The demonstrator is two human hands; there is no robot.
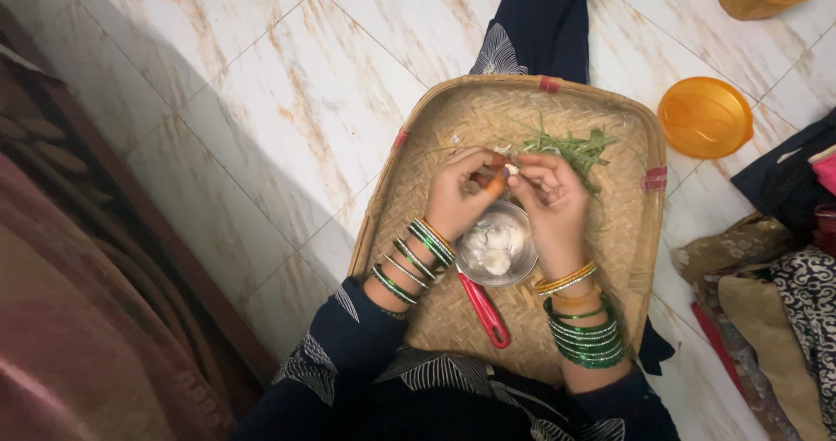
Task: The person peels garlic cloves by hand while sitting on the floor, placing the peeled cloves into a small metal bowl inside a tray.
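A small pale garlic clove (511, 169) is pinched between the fingertips of the left hand (459, 195) and right hand (549, 199), above a woven bamboo tray (627, 232). Below the hands sits a steel bowl (496, 249) of peeled cloves, a red-handled knife (484, 310), and green stalks (575, 148) nearby

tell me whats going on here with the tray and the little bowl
A person sits on the tiled floor with a woven bamboo tray in front of them. Both hands are raised over it: the left hand and right hand pinch a small pale piece, probably a garlic clove, between their fingers. Below the hands sits a small steel bowl holding peeled white pieces, with a red-handled tool beside it. Green stalks lie at the tray's far side. An orange lid lies on the floor nearby.
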